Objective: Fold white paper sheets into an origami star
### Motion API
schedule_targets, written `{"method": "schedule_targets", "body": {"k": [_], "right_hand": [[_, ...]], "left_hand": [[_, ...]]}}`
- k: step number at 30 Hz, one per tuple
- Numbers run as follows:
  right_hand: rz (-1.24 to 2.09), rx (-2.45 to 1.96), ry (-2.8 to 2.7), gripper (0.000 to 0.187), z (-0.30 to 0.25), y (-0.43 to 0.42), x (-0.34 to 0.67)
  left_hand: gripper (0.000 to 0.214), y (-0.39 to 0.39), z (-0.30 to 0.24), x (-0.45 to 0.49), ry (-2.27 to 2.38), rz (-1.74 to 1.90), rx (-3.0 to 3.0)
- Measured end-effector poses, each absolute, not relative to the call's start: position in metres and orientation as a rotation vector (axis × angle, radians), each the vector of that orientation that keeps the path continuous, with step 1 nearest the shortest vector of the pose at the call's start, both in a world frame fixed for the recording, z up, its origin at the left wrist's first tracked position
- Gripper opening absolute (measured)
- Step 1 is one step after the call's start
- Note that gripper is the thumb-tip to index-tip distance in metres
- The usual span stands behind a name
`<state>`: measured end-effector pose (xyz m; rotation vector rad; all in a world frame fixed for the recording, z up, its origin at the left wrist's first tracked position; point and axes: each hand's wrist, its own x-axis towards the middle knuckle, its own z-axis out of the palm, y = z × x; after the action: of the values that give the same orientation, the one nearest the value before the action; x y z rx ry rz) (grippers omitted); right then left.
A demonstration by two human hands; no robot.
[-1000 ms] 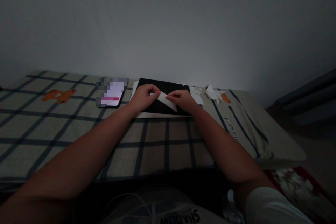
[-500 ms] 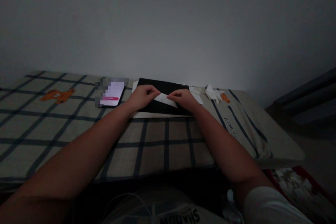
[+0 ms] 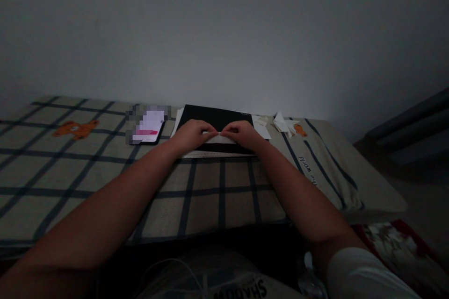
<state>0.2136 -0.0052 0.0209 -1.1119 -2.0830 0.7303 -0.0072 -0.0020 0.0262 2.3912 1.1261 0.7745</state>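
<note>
A small white piece of paper [image 3: 220,140] is pinched by both hands above a black flat folder or notebook [image 3: 212,114]. My left hand [image 3: 194,135] is closed, thumb and forefinger on the paper's upper edge. Almost touching it, my right hand [image 3: 243,133] pinches the same edge from the other side. The fingers partly cover the paper, so its full shape and folds are hard to make out. Under the black cover, white sheets [image 3: 192,154] stick out at the front and left.
A phone [image 3: 149,126] with a lit screen lies left on the checked cloth [image 3: 203,196]. Folded white papers [image 3: 285,124] lie to the right, near the wall [image 3: 224,32]. A clear bottle [image 3: 311,280] is low by my right arm, and a red-edged box of scraps [image 3: 403,247] stands lower right.
Both hands have come closer together and slightly nearer to me, their fingertips now almost meeting on the paper. The black folder and phone have stayed in place.
</note>
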Motion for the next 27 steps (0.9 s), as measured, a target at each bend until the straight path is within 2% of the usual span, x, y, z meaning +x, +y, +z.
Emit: {"method": "schedule_targets", "body": {"k": [10,24,27], "right_hand": [[0.890,-1.205,-2.014,0.022,0.026,0.000,0.222],[0.727,-1.252,-2.102,0.016,0.018,0.000,0.219],[0.782,-1.224,-2.068,0.018,0.020,0.000,0.221]], "left_hand": [[0.021,0.002,0.032,-0.013,1.169,0.804,2.250],[0.037,0.008,0.030,-0.021,1.251,0.655,2.212],[0.038,0.010,0.031,-0.023,1.236,0.635,2.184]]}}
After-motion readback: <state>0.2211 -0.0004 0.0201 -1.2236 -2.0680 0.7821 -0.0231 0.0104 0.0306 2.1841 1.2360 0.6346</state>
